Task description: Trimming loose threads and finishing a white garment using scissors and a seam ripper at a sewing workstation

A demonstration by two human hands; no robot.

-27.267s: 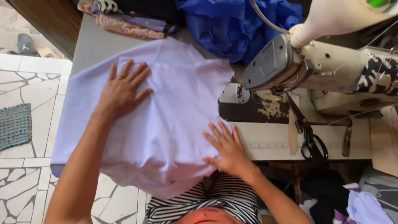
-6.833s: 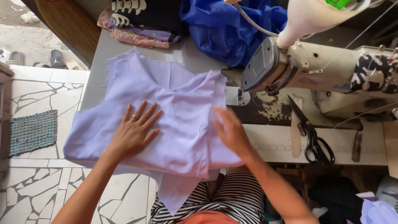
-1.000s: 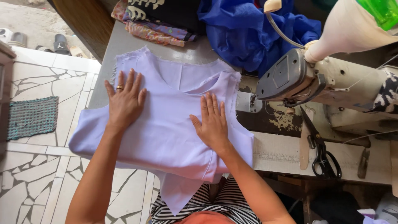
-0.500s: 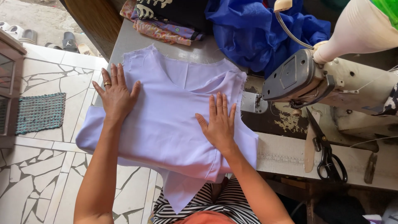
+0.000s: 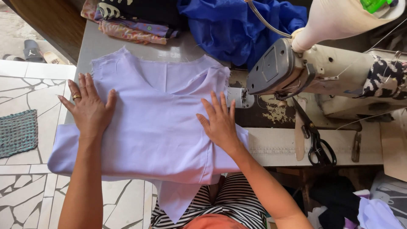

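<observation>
Lilac garment pressed flat

The lilac garment is spread beneath both hands, neckline pointing away from them, long axis running left to right. The left hand and right hand are laid open-palmed, nothing gripped

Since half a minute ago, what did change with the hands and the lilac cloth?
The lilac garment was turned and refolded: its V-neck now faces away from the person, toward the blue fabric. The left hand moved to its left part, and the right hand to its right edge. Both remain flat on it, gripping nothing. The sewing machine and scissors stayed in place.
</observation>
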